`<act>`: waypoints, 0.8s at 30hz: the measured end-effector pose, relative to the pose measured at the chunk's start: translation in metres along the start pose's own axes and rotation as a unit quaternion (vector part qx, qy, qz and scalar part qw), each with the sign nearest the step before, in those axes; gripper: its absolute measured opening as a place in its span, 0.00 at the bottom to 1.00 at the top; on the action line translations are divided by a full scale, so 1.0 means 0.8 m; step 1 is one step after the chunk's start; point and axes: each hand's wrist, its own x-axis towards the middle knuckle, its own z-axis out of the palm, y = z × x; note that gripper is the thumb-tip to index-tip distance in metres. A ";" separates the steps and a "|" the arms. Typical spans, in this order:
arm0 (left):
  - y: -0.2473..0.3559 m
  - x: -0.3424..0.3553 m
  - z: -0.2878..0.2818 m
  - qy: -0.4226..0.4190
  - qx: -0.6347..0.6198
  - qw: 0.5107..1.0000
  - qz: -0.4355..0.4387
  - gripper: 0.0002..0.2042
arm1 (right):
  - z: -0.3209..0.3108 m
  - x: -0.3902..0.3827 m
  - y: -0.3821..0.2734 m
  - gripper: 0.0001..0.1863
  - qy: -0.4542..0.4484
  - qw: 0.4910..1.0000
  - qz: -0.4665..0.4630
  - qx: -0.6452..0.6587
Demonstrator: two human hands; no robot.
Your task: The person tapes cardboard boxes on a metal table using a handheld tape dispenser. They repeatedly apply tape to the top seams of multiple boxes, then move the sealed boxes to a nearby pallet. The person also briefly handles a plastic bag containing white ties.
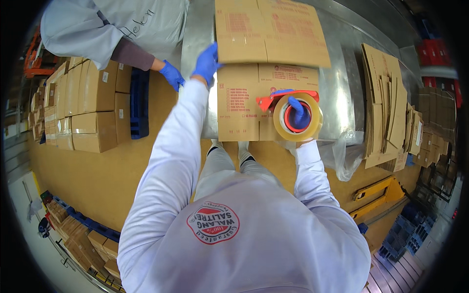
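My left hand [207, 62], in a blue glove, grips the left edge of the upper cardboard sheet [273, 31], near its front corner. That sheet overlaps the far part of a printed flattened carton [239, 119] on the metal table [342, 115]. Over the carton's right part, my right hand [299, 115], also blue-gloved, holds a red tape dispenser with a wide roll of clear tape [282, 126]. Some of its fingers show through the roll's core; the rest are hidden behind it. A co-worker's blue-gloved hand [172, 75] is at the table's left edge, close to my left hand.
Flattened cartons [386, 107] stand in a stack at the right, beside crumpled clear plastic [346, 155]. Closed boxes [93, 110] and a blue pallet [139, 105] are on the left. A yellow pallet jack [378, 198] stands at the lower right.
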 end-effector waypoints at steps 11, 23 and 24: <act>-0.142 -0.213 -0.082 -0.079 0.779 0.612 0.112 0.61 | 0.149 0.066 0.054 0.14 0.062 0.983 -0.171 -0.024; -0.174 -0.219 -0.106 -0.068 0.781 0.606 0.136 0.61 | 0.157 0.104 0.130 0.17 -0.016 0.998 -0.063 -0.008; -0.169 -0.219 -0.104 -0.066 0.785 0.602 0.127 0.61 | 0.158 0.079 0.126 0.13 -0.029 0.995 0.029 0.090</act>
